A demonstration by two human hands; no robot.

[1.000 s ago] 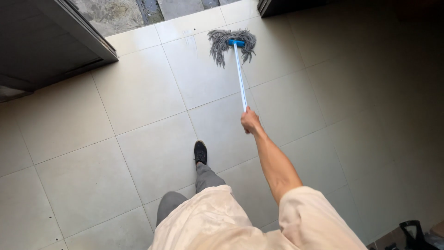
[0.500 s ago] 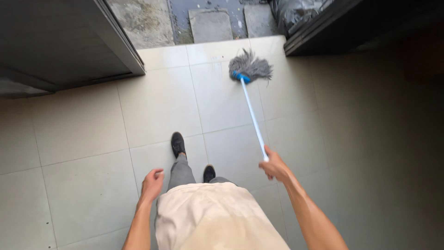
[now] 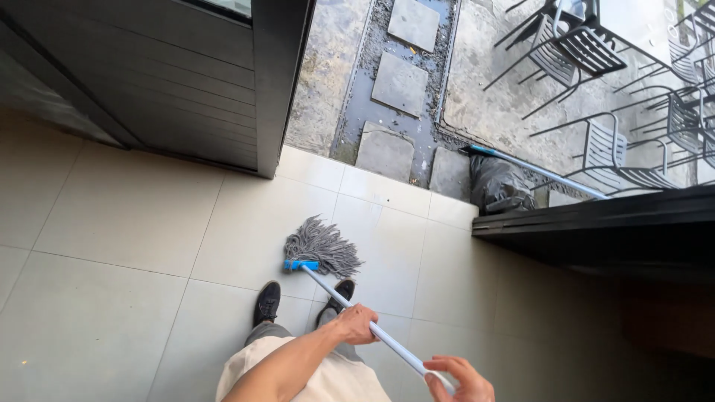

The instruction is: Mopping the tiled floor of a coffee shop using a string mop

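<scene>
Both hands' grip closed round mop handle (image 3: 372, 327): left hand (image 3: 354, 324) lower, right hand (image 3: 460, 380) at top

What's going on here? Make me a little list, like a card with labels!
place: pale tiled floor beside an open doorway
left hand: wrapped around the mop handle, lower down
right hand: holding the handle's top end
mop handle: light-coloured, slanting down to the floor
mop head: grey strings with a blue collar, resting on a tile
shoes: black, just behind the mop head
outside: square stepping stones, metal chairs, a black bag
</scene>
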